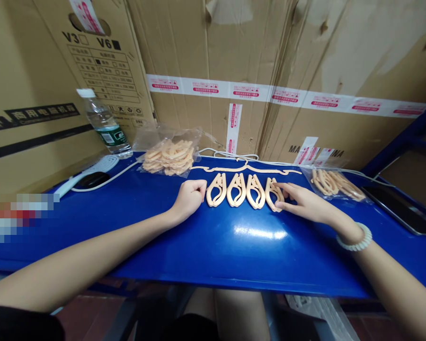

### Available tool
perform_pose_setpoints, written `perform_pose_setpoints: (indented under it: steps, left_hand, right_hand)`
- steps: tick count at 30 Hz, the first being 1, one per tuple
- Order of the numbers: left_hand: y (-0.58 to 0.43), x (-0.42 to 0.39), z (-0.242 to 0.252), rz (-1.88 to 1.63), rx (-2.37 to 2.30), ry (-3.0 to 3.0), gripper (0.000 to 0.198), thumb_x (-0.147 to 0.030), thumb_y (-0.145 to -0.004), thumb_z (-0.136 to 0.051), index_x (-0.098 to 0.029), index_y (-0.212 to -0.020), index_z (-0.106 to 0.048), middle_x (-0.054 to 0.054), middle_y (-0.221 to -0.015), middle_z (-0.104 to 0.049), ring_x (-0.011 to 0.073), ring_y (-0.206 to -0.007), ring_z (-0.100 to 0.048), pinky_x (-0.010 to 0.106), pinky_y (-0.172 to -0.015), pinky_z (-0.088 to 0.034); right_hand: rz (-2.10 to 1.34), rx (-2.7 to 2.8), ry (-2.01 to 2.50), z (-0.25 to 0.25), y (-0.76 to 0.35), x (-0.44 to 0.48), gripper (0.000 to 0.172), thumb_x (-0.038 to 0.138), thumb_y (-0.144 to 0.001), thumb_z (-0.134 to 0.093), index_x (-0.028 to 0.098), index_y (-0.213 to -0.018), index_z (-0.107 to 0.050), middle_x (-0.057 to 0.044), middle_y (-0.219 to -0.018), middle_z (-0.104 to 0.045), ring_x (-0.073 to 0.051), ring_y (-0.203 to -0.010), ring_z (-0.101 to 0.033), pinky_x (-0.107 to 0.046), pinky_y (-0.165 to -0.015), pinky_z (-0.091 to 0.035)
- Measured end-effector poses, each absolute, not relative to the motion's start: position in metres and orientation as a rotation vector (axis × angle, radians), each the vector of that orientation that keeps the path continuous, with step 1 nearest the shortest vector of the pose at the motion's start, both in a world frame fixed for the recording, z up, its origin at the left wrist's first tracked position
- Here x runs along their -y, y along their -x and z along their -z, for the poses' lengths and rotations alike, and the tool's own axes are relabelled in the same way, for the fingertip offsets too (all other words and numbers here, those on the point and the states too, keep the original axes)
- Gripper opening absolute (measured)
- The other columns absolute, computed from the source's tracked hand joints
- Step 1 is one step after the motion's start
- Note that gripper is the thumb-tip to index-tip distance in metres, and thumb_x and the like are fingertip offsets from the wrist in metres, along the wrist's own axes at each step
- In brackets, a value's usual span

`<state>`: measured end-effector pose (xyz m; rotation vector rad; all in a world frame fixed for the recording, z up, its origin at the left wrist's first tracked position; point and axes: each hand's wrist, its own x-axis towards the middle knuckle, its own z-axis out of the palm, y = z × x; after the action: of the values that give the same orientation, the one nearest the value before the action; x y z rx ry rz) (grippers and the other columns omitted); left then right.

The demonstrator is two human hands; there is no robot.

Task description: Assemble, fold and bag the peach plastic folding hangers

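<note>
Several folded peach-coloured folding hangers stand out in a row on the blue table [184,251]. At the right end of the row, my right hand [303,200] has its thumb and fingers on the last folding hanger [270,195], which still lies on the table. My left hand [190,199] is closed in a fist beside the leftmost folded hanger [209,198], with nothing showing in it. Behind the row lies an unfolded hanger [230,168], its hook pointing away from me.
Back left are a clear bag of folded hangers [168,156] and a water bottle [108,128]. Another bag of hangers [335,183] and a dark flat device [401,208] lie right. A white cable [102,185] crosses the table; cardboard boxes [206,47] stand behind.
</note>
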<state>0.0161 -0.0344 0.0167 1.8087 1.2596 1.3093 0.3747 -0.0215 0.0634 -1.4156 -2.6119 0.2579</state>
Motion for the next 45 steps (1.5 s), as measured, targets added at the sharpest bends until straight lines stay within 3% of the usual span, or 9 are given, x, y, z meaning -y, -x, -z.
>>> perform_pose_setpoints:
  steps: [4, 9, 15, 19, 28, 31, 38, 45]
  left_hand:
    - [-0.016, 0.035, -0.017, -1.326, -1.26, -1.814, 0.01, -0.018, -0.046, -0.035, -0.02, -0.039, -0.041, -0.001, -0.044, -0.044, 0.0131, -0.05, -0.041, 0.027, -0.055, -0.028]
    - [-0.014, 0.034, -0.017, -1.339, -1.269, -1.808, 0.013, -0.02, -0.047, -0.035, -0.021, -0.036, -0.042, 0.0, -0.041, -0.045, 0.0139, -0.05, -0.043, 0.029, -0.058, -0.03]
    - [-0.016, 0.033, -0.014, -1.323, -1.24, -1.81, 0.017, -0.019, -0.048, -0.038, -0.021, -0.037, -0.051, 0.001, -0.046, -0.056, 0.0162, -0.055, -0.051, 0.03, -0.063, -0.037]
    - [-0.019, 0.033, -0.014, -1.345, -1.232, -1.819, 0.018, -0.016, -0.054, -0.044, -0.02, -0.048, -0.06, 0.001, -0.057, -0.065, 0.0177, -0.064, -0.059, 0.031, -0.073, -0.042]
    - [-0.021, 0.033, -0.016, -1.43, -1.187, -1.749, 0.005, -0.02, -0.067, -0.056, -0.019, -0.065, -0.06, -0.001, -0.067, -0.064, 0.016, -0.066, -0.059, 0.029, -0.07, -0.044]
    - [-0.022, 0.035, -0.018, -1.466, -1.17, -1.78, 0.005, -0.019, -0.069, -0.055, -0.019, -0.067, -0.06, -0.001, -0.069, -0.063, 0.016, -0.069, -0.059, 0.029, -0.072, -0.045]
    - [-0.024, 0.038, -0.018, -1.469, -1.145, -1.847, 0.006, -0.016, -0.071, -0.055, -0.019, -0.068, -0.059, -0.001, -0.071, -0.064, 0.0159, -0.071, -0.06, 0.029, -0.073, -0.047]
    - [-0.025, 0.038, -0.02, -1.501, -1.145, -1.837, 0.006, -0.016, -0.071, -0.055, -0.019, -0.068, -0.06, -0.001, -0.07, -0.064, 0.0157, -0.07, -0.06, 0.029, -0.073, -0.047]
  right_hand:
    - [-0.166, 2.532, 1.462, -0.064, -0.375, 0.021, 0.076, 0.069, -0.096, -0.041, 0.01, -0.143, -0.053, -0.014, -0.093, -0.069, -0.03, -0.081, -0.065, -0.044, -0.074, -0.053]
    - [-0.034, 2.374, 1.428, -0.057, -0.376, 0.016, 0.054, 0.058, -0.099, -0.044, 0.015, -0.127, -0.063, -0.016, -0.108, -0.071, -0.032, -0.093, -0.067, -0.047, -0.083, -0.054]
    - [0.122, 2.271, 1.318, -0.042, -0.386, -0.008, 0.029, 0.033, -0.097, -0.051, 0.017, -0.114, -0.068, -0.016, -0.113, -0.071, -0.034, -0.106, -0.068, -0.051, -0.095, -0.055]
    - [0.184, 2.323, 1.363, -0.039, -0.396, -0.032, 0.028, 0.023, -0.096, -0.051, 0.014, -0.118, -0.067, -0.017, -0.118, -0.071, -0.033, -0.112, -0.067, -0.051, -0.101, -0.053]
    - [0.167, 2.46, 1.493, -0.035, -0.395, -0.088, 0.043, 0.012, -0.091, -0.052, 0.01, -0.134, -0.062, -0.02, -0.138, -0.064, -0.032, -0.129, -0.06, -0.044, -0.111, -0.047]
    - [0.166, 2.481, 1.516, -0.036, -0.393, -0.096, 0.041, 0.011, -0.09, -0.053, 0.014, -0.129, -0.066, -0.017, -0.129, -0.07, -0.03, -0.12, -0.065, -0.043, -0.106, -0.05]
    - [0.151, 2.542, 1.491, -0.049, -0.392, -0.085, 0.016, 0.022, -0.091, -0.058, 0.017, -0.091, -0.073, -0.011, -0.089, -0.075, -0.025, -0.084, -0.069, -0.033, -0.081, -0.054]
    - [0.103, 2.519, 1.462, -0.076, -0.387, -0.06, 0.017, 0.028, -0.093, -0.053, 0.017, -0.093, -0.067, -0.011, -0.087, -0.075, -0.023, -0.075, -0.069, -0.03, -0.067, -0.049]
